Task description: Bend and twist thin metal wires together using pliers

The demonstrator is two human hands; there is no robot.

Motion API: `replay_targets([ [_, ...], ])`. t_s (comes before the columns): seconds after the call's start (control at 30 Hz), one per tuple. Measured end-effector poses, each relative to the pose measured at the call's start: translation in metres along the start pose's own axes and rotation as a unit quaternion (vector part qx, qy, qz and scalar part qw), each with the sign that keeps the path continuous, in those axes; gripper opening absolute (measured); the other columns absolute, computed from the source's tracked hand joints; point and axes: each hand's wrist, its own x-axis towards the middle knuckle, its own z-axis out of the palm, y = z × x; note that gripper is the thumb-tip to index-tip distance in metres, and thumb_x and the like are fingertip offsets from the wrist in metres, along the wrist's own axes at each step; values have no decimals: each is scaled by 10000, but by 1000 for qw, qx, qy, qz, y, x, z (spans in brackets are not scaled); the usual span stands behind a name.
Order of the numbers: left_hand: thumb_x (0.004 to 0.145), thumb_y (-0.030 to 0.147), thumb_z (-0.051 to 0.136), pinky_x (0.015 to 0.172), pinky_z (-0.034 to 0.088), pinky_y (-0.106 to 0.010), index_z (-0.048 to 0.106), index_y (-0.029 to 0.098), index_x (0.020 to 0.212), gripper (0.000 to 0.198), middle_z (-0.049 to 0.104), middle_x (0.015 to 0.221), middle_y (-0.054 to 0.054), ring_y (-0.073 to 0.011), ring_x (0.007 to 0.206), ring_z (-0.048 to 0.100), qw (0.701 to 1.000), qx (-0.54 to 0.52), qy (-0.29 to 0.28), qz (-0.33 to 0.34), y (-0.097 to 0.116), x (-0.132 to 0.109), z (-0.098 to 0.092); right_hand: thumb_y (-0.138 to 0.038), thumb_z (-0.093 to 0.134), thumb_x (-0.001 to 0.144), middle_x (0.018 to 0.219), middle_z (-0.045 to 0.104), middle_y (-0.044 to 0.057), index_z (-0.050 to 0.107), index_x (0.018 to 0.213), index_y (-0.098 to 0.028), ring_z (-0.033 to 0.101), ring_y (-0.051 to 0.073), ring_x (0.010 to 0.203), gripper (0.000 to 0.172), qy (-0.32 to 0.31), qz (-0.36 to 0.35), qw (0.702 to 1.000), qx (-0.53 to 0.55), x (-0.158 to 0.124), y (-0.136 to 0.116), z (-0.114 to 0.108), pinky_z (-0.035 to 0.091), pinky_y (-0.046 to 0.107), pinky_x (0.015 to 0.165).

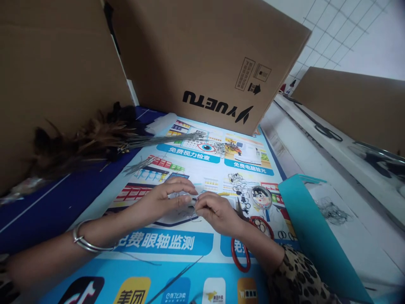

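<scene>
On a table laid with a printed poster point(107, 268), two bare hands meet at a piece of thin wire point(191, 207)

The wire lies between the fingertips, just above the middle of the poster; the right hand point(217, 211) has thumb and forefinger pinched on it, while the left hand point(172, 198) curves in from the other side, and whether its fingers grip cannot be told; red-handled scissors point(233, 253) lie under the right forearm, near small black rings point(243, 198) and a round case point(262, 197) with a cartoon print; farther out come a bundle of metal stems point(164, 137), brown feathers point(88, 135) at left, a teal box point(311, 223) at right and a large cardboard box point(205, 50) behind
</scene>
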Motion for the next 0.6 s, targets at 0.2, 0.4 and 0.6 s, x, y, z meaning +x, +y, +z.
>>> replay_targets([
  [0.2,845,279,571,840,437,-287,670,211,894,130,635,907,-21,-178,910,571,1000,-5,9,26,9,-2,6,-145,503,874,818,567,26,564,816,-194,539,139,816,98,-11,3,1000,-11,1,0,5,444,251,753],
  [0.4,849,278,539,785,430,-276,637,179,820,142,623,851,-19,-171,846,571,1000,11,5,4,14,-2,6,-125,497,872,823,569,25,557,812,-191,539,138,828,108,-15,-3,1000,-5,2,-3,6,441,251,766],
  [0.6,840,285,517,729,423,-267,602,172,804,147,603,811,-13,-172,804,556,999,7,8,-46,15,-1,2,-132,489,879,861,590,37,559,827,-193,546,146,860,106,-9,3,1000,1,0,0,6,445,270,795],
])
